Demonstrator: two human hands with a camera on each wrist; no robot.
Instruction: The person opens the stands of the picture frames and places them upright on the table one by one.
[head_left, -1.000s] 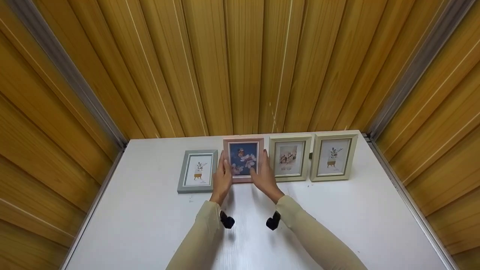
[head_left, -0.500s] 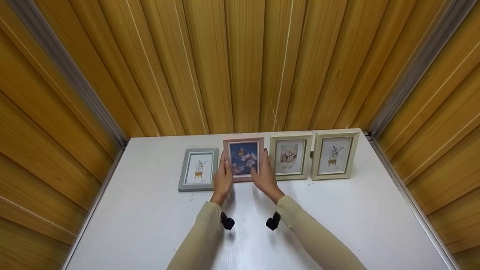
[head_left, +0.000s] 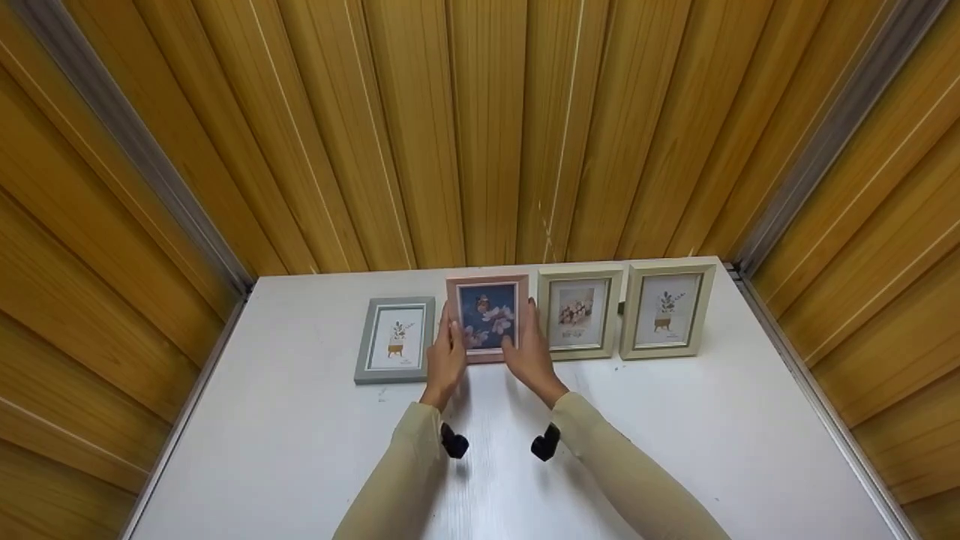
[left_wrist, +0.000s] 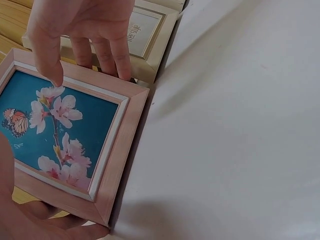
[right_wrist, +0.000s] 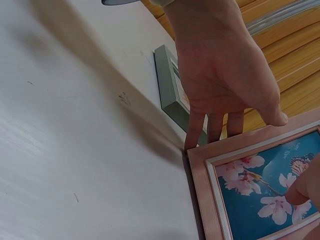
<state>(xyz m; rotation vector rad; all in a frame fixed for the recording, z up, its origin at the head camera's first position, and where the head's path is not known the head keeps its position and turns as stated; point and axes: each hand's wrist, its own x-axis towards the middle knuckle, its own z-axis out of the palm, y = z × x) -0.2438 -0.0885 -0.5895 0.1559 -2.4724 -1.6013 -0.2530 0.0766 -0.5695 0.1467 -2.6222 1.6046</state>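
A pink picture frame [head_left: 486, 359] with blossoms and a butterfly on blue stands upright, tipped slightly back, on the white table. My left hand [head_left: 446, 358] grips its left side, and in the right wrist view that hand's fingers [right_wrist: 215, 125] reach behind the edge. From the other side my right hand [head_left: 534, 358] holds it, thumb over the front near the lower right corner. In the left wrist view the frame's lower edge [left_wrist: 122, 160] sits right at the tabletop. Part of the right hand shows at the right border of the right wrist view [right_wrist: 307, 192].
Left of the hands is a grey-green picture frame [head_left: 363, 352]. Two cream picture frames, a nearer one [head_left: 545, 279] and one farther right [head_left: 634, 311], stand to the right along the table's [head_left: 300, 450] back edge. Behind rises a wood-panelled wall [head_left: 480, 135].
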